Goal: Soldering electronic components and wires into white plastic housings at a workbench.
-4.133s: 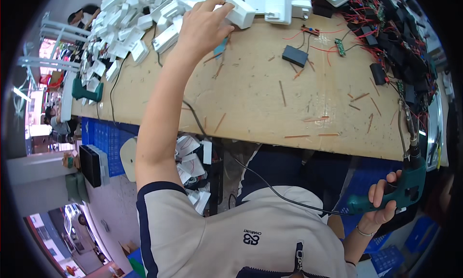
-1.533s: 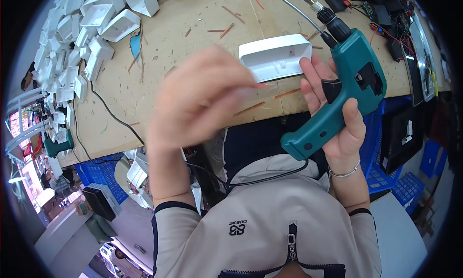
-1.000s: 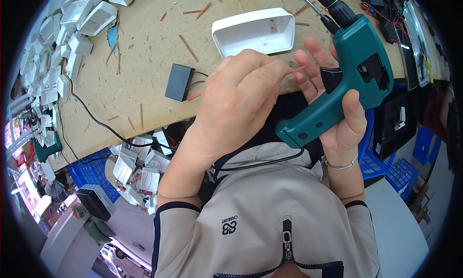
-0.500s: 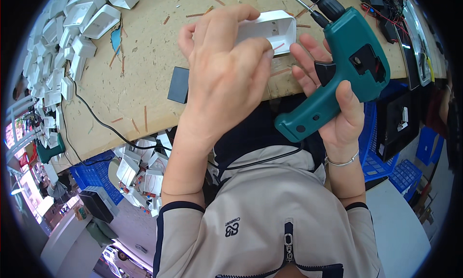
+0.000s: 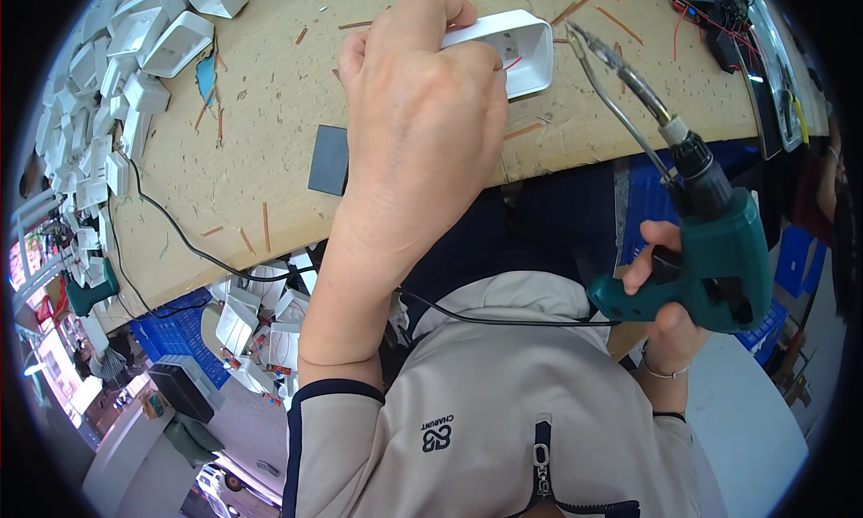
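White plastic housing (image 5: 517, 55) pinned to the bench (image 5: 270, 149) under the left hand (image 5: 422, 131); teal power screwdriver (image 5: 719, 266) gripped in the right hand (image 5: 670, 316).

Left hand laid over the housing's near end, fingers curled onto it, open end poking out toward the right. Right hand clenched round the screwdriver's grip, low and well to the right of the housing, off the bench edge. Long bit (image 5: 616, 86) angled up-left, tip just beside the housing's open end; touching or not, cannot tell. Dark flat square (image 5: 329, 160) just left of the left hand. Heap of similar white housings (image 5: 135, 59) at far left of bench. Black cord (image 5: 503, 318) across the lap.
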`<state>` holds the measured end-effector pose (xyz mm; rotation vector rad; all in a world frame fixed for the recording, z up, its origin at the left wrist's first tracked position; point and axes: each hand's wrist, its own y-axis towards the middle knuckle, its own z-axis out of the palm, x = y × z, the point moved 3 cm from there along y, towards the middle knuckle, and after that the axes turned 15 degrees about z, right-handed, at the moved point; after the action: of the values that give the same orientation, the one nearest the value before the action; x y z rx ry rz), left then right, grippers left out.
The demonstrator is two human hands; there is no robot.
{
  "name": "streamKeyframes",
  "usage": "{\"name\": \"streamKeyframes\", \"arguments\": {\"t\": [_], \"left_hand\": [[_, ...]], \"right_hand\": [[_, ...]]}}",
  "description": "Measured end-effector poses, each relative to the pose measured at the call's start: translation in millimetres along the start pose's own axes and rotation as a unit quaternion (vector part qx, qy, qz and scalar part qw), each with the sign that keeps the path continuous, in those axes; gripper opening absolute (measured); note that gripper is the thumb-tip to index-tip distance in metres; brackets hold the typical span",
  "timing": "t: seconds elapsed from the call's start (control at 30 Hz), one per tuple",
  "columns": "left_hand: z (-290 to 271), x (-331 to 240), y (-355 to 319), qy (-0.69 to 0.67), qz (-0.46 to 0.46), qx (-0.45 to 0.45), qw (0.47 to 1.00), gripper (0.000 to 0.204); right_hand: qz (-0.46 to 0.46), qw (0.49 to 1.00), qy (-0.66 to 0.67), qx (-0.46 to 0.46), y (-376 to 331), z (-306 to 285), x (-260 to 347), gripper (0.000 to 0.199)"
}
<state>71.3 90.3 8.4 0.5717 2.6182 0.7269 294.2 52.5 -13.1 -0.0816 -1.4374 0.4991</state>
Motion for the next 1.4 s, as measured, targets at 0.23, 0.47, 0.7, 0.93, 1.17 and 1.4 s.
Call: {"name": "streamKeyframes", "arguments": {"t": [0.23, 0.47, 0.7, 0.93, 1.17, 1.4], "left_hand": [[-12, 7, -22, -0.105, 0.034, -0.079, 0.991, 0.01], [-18, 17, -44, -0.362, 0.044, -0.173, 0.915, 0.019], [-25, 32, -46, -0.329, 0.076, -0.374, 0.864, 0.012], [20, -20, -31, 0.053, 0.092, -0.184, 0.977, 0.019], [26, -20, -28, 0.11, 0.032, -0.074, 0.991, 0.013], [26, -11, -28, 0.16, -0.026, -0.133, 0.978, 0.01]], "right_hand": [[-0.023, 0.999, 0.038, 0.023, -2, -10, -6, 0.073], [-0.031, 0.994, 0.081, 0.07, 6, -10, -6, 0.071], [-0.028, 0.994, 0.083, 0.066, 6, -7, -6, 0.071], [-0.028, 0.994, 0.085, 0.065, 8, -7, -7, 0.072], [-0.025, 0.994, 0.087, 0.054, 4, -16, -8, 0.072], [-0.038, 0.999, 0.003, 0.004, -4, -13, -3, 0.07]]}}
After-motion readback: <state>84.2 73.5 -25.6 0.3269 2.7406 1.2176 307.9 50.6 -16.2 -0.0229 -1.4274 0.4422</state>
